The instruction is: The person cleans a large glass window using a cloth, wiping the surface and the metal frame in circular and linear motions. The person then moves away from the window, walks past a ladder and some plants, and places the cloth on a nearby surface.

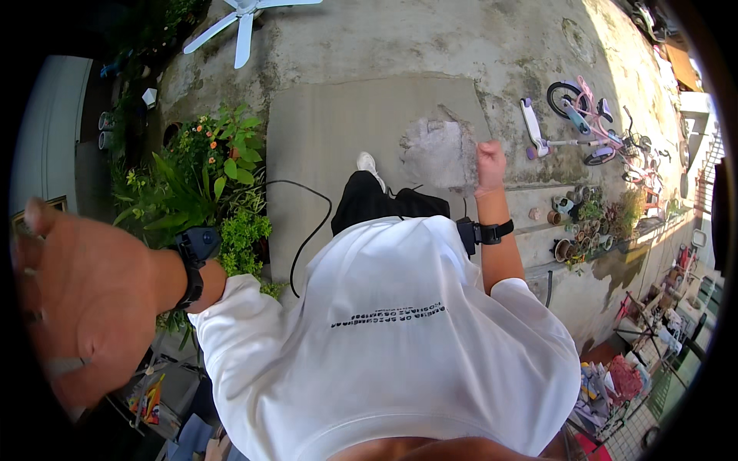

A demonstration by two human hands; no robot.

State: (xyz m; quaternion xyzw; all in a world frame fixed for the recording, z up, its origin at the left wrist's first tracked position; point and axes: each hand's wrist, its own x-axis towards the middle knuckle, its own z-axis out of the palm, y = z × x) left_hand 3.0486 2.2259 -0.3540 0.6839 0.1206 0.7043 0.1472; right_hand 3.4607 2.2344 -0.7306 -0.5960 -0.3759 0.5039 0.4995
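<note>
My right hand is closed on the edge of a grey, fluffy cloth, which hangs to the left of it above the concrete ground. My left hand is raised at the far left, large and close, with its fingers apart. Its fingertips run into the dark rim of the picture, and nothing shows in its grasp. Each wrist wears a black strap with a small device, the left and the right.
Leafy potted plants with orange flowers stand at left. A black cable curves beside my legs. At right are a white scooter, a pink bicycle and several small pots along a step. A white bladed fan appears at the top.
</note>
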